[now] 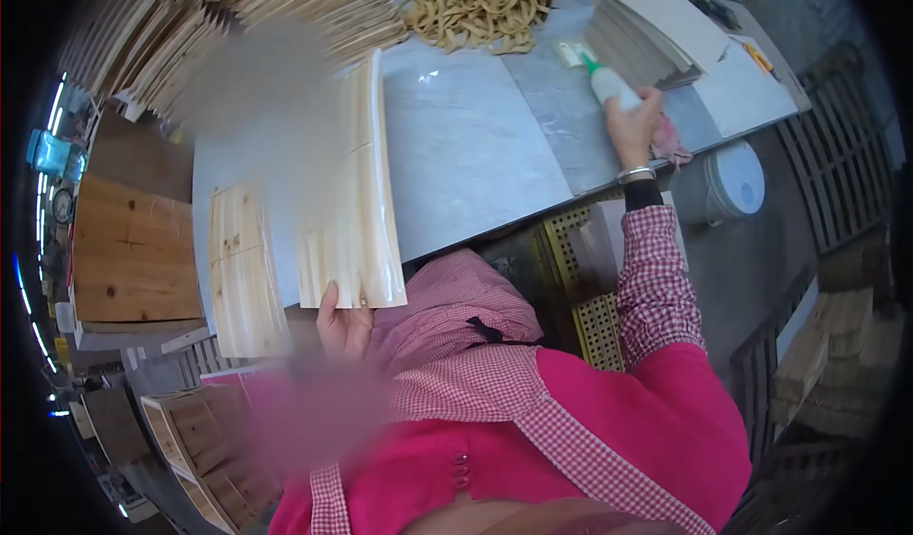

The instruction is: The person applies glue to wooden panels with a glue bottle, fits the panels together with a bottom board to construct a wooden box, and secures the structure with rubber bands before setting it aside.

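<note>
My right hand (634, 128) is wrapped round a white squeeze bottle (611, 90) with a green tip, which looks like a glue bottle. The bottle tilts away from me over the right part of the table, its tip near a small pale block (570, 55). My left hand (344, 328) pinches the near edge of a long, pale wooden panel (359, 221) with a glossy right side. This panel overhangs the table's front edge. To its left lies another wooden panel (245, 269). Blurred patches hide part of the held panel and my left forearm.
Stacked wooden panels (314, 2) fill the table's (466, 126) far left. Behind lies a heap of tan strips (485, 2). Grey and white sheets (656, 26), a pink cloth (670, 143) and a yellow-handled tool (758, 57) are at right. A white bucket (737, 178) stands below.
</note>
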The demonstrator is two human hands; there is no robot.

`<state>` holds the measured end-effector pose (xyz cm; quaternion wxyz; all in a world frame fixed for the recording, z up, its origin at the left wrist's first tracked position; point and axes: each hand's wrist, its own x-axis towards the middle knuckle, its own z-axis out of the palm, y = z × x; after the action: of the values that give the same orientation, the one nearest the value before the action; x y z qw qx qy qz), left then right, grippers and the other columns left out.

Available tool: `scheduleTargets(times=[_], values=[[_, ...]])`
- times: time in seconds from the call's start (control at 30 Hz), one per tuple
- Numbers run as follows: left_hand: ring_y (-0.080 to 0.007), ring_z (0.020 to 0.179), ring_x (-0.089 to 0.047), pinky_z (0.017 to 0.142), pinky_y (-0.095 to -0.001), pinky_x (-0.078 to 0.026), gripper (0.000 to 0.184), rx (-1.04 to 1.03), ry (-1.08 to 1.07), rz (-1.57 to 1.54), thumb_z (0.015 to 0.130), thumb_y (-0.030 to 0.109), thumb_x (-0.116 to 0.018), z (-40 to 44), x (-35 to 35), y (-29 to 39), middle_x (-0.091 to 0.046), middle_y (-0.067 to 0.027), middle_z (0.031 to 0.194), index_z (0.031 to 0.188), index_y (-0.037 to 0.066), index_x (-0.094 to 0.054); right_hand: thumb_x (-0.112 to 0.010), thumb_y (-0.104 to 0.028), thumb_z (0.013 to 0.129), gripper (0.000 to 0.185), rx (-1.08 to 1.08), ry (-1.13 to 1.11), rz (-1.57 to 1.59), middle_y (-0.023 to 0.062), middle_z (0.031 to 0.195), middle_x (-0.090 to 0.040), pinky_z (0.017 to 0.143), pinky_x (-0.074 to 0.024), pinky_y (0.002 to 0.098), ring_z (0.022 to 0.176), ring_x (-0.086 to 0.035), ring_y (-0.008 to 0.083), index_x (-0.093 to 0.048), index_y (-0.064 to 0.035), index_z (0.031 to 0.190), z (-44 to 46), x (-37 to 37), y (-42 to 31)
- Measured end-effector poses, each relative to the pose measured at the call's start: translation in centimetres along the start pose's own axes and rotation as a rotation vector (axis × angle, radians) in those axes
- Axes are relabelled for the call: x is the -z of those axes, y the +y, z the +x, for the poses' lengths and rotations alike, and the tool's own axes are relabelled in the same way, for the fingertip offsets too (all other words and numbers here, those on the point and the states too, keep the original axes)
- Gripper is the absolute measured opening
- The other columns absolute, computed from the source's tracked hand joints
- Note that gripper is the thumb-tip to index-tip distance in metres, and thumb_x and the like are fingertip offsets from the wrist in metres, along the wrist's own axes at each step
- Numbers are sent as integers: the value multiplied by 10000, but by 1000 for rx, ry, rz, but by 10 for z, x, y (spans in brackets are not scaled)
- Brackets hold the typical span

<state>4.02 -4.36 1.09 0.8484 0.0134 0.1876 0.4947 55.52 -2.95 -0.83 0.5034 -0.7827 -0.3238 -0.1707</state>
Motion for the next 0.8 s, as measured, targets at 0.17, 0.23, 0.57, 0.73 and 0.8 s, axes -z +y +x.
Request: scheduleTargets(times=[0.17,0.23,0.57,0.73,0.8], values=[[-311,1242,-522,1032,-460,-475,392,-8,-133,-68,983,99,-484,9,23,10,-514,-196,1344,1353,-12,-418,-681,-176,801,239,183,-165,-62,181,884,-583,791,-426,459,872,-558,379,-558,5,896,20,35,-4],[-316,1231,-531,1005,-473,-497,385,-26,-87,-90,984,100,-481,5,15,11,-517,-198,1340,1348,-11,-423,-635,-158,828,188,321,-121,-239,178,894,-594,780,-436,456,885,-559,387,-581,-3,918,25,62,5],[-300,1240,-524,1045,-449,-465,387,-18,212,-596,980,93,-490,-3,-8,11,-513,-191,1351,1345,-18,-426,-554,-240,889,264,72,-449,-521,215,933,-641,762,-476,478,859,-589,412,-687,-14,852,30,82,19],[-296,1200,-559,1008,-439,-495,367,-121,-108,-127,971,93,-502,-2,8,18,-548,-184,1313,1317,-20,-454,-585,-168,877,175,520,-123,-344,167,877,-647,782,-462,450,850,-590,377,-672,-19,908,32,68,-60],[-297,1175,-576,970,-430,-518,346,-142,-55,-61,970,100,-501,-8,2,20,-568,-181,1283,1291,-24,-470,-626,-98,848,78,605,-229,-92,155,833,-626,739,-457,427,839,-584,357,-648,-24,860,36,59,-120]])
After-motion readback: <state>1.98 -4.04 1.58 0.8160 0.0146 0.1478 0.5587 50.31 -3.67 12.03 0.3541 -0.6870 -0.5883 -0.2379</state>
